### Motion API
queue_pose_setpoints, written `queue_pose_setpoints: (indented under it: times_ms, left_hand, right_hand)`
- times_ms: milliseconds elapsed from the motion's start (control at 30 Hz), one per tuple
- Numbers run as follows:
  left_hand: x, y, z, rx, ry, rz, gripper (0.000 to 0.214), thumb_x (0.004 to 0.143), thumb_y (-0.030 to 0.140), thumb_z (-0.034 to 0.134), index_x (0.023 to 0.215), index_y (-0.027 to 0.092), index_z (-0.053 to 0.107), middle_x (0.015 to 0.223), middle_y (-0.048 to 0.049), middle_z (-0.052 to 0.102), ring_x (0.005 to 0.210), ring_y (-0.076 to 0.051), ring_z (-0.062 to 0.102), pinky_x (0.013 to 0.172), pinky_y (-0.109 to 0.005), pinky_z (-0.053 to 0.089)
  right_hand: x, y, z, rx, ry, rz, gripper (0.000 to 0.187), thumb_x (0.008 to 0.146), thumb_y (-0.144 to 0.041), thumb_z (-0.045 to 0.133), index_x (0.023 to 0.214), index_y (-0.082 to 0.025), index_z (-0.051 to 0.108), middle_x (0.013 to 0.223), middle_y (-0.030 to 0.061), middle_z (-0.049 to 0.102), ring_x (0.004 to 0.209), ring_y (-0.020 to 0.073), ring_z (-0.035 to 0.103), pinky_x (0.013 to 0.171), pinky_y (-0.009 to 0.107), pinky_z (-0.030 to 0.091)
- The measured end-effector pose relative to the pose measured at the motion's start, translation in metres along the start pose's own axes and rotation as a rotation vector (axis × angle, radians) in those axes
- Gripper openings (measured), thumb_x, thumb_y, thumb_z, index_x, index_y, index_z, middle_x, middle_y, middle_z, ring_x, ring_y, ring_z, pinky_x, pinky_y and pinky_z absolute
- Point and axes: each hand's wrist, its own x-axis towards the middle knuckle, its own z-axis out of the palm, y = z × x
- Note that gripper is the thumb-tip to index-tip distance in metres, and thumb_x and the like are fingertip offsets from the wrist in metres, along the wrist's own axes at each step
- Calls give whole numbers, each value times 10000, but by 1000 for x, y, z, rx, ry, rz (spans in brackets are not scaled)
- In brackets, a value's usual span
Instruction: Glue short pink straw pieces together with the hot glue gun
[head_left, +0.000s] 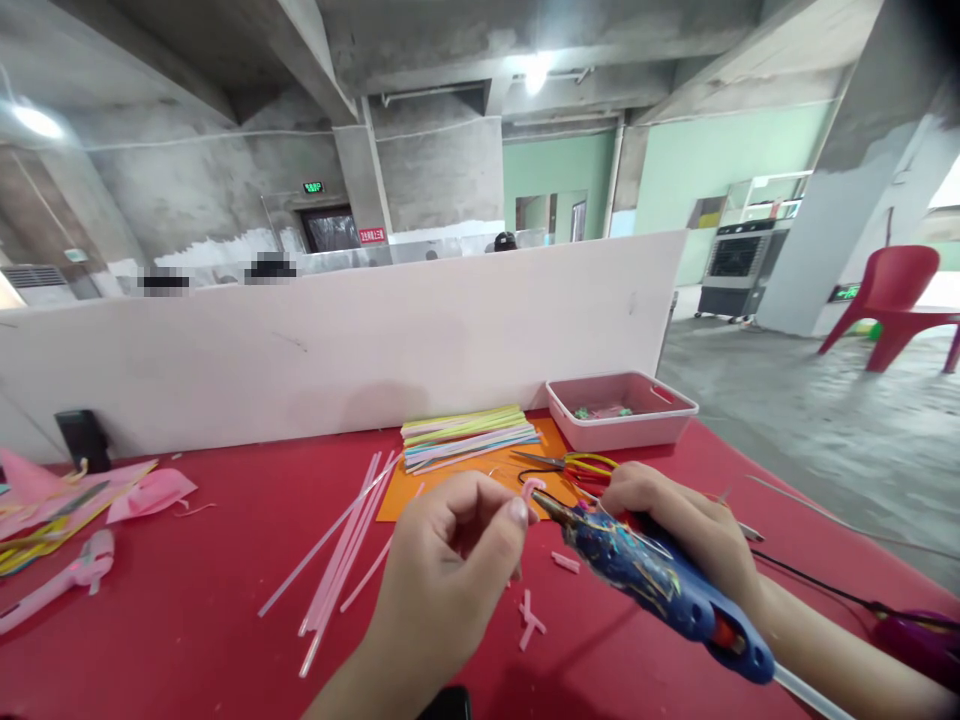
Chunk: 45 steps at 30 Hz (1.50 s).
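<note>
Between thumb and forefinger, my left hand [465, 550] pinches a small curled piece of pink straw [532, 487]. My right hand [675, 525] is wrapped round a blue hot glue gun [652, 575], whose metal nozzle meets or nearly meets the pink piece. A clear glue stick [806, 690] sticks out of the gun's rear. Under the hands lie short cut pink pieces [531, 622], some crossed. Left of my left hand are several long pink straws [341, 550]. Yellow-handled scissors [574, 463] rest just beyond my right hand.
A bundle of coloured straws [465, 437] lies on an orange sheet [394, 500] by the white partition [337, 350]. Right of it stands a pink bin [622, 430] with small pieces inside. A pink glue gun [71, 580] is at far left. A black cord [817, 575] runs right.
</note>
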Motion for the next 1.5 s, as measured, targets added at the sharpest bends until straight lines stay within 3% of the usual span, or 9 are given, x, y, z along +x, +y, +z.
queue_pose_setpoints:
  times_ms: [333, 500, 800, 1267, 1500]
  left_hand:
    - [-4, 6, -1, 40, 19, 9, 218, 891, 270, 542, 712, 161, 601, 575, 39, 489, 516, -80, 458, 489, -174, 389]
    - [-6, 7, -1, 85, 34, 43, 200, 886, 259, 545, 768, 143, 657, 627, 13, 550, 551, -87, 465, 500, -182, 390]
    - [-9, 13, 0, 88, 52, 110, 173, 865, 190, 554, 715, 150, 631, 580, 44, 519, 521, -63, 447, 473, -157, 355]
    - [-6, 11, 0, 56, 48, 39, 169, 857, 224, 577, 729, 152, 660, 591, 38, 537, 530, -70, 451, 492, -160, 372]
    - [-8, 15, 7, 9, 152, -12, 183, 839, 248, 588, 685, 167, 645, 543, 53, 491, 507, -75, 410, 486, -184, 337]
  right_hand:
    - [2, -7, -4, -50, -47, 76, 113, 955, -239, 517, 863, -238, 582, 715, -6, 602, 634, 144, 590, 597, 254, 447]
    - [1, -6, -4, -65, -25, 84, 117, 953, -257, 524, 870, -232, 601, 728, 6, 620, 645, 151, 594, 599, 262, 449]
    - [2, -9, -9, -57, -32, 60, 84, 930, -188, 538, 875, -226, 589, 733, -3, 592, 649, 136, 567, 607, 257, 429]
    - [7, -14, -9, -10, 79, 55, 114, 912, -138, 544, 858, -216, 607, 701, 4, 586, 620, 153, 546, 634, 300, 438]
    - [5, -14, -8, 48, 109, 66, 98, 942, -191, 528, 877, -230, 591, 710, 8, 543, 640, 170, 526, 618, 312, 408]
